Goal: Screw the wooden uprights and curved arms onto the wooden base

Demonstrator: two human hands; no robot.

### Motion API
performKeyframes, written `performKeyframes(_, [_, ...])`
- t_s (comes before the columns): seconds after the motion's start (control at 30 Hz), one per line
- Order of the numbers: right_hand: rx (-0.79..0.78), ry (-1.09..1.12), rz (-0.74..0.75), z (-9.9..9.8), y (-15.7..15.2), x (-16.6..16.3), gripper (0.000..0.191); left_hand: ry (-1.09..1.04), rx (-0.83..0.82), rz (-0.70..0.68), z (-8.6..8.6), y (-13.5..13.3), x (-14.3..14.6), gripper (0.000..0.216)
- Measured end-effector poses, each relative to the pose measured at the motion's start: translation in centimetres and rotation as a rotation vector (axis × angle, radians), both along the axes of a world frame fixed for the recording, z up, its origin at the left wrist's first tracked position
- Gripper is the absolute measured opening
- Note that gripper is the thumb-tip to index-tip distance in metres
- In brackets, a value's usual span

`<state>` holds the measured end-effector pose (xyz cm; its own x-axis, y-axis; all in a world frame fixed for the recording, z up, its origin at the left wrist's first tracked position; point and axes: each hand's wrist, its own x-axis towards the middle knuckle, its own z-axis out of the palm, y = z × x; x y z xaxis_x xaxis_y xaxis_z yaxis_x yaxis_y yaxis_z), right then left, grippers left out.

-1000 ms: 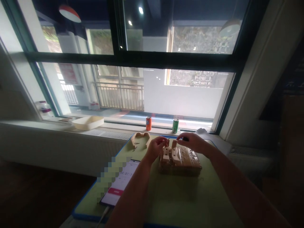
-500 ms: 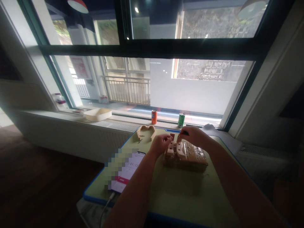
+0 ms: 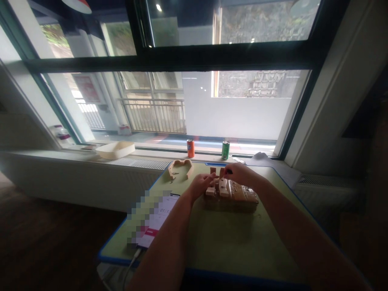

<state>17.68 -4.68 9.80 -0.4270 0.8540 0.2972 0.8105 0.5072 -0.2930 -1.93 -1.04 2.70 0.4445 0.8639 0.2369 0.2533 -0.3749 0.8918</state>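
Note:
My left hand [image 3: 200, 186] and my right hand [image 3: 241, 173] meet over a flat cardboard-brown block wrapped in clear plastic [image 3: 241, 194]. Pale wooden parts with drilled holes [image 3: 223, 188] stand on it. My left fingertips are at an upright wooden piece [image 3: 213, 171]. My right fingers pinch a small dark object [image 3: 229, 171], too small to name. Further left on the green mat [image 3: 230, 238] lies a U-shaped wooden part [image 3: 181, 165], with several small screws [image 3: 172, 178] beside it.
A phone with a timer [image 3: 157, 220] lies on the mat, its cable running off the near edge. Behind the mat stand an orange can [image 3: 190, 148] and a green can [image 3: 225, 150]. A white tray [image 3: 115, 150] sits on the sill above a radiator grille [image 3: 138, 163].
My right hand has moved left, closer to the upright wooden pieces. The whole view has shifted as my head moved. The block and the U-shaped part have not visibly moved on the mat.

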Motion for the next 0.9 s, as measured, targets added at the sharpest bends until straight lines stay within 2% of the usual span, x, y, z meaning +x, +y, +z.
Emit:
performKeyframes(0.23, [-0.043,0.055,0.041,-1.7,1.4,0.1,0.023,0.188,0.188,-0.045,0.6,0.3,-0.2,0.056])
performKeyframes(0.33, [-0.053,0.049,0.033,-2.3,1.8,0.0,0.020,0.161,0.147,-0.081,0.5,0.5,-0.1,0.057])
performKeyframes(0.53, [-0.069,0.047,-0.004,-2.7,1.8,-0.6,0.020,-0.029,-0.081,-0.156,0.2,0.3,0.3,0.054])
performKeyframes(0.73, [-0.082,0.032,-0.029,-2.2,1.2,-1.0,0.022,0.042,-0.020,-0.149,0.1,0.3,0.1,0.057])
performKeyframes(0.9, [-0.101,0.024,-0.047,-1.7,0.7,-1.2,0.025,0.039,-0.029,-0.141,0.0,0.2,0.1,0.058])
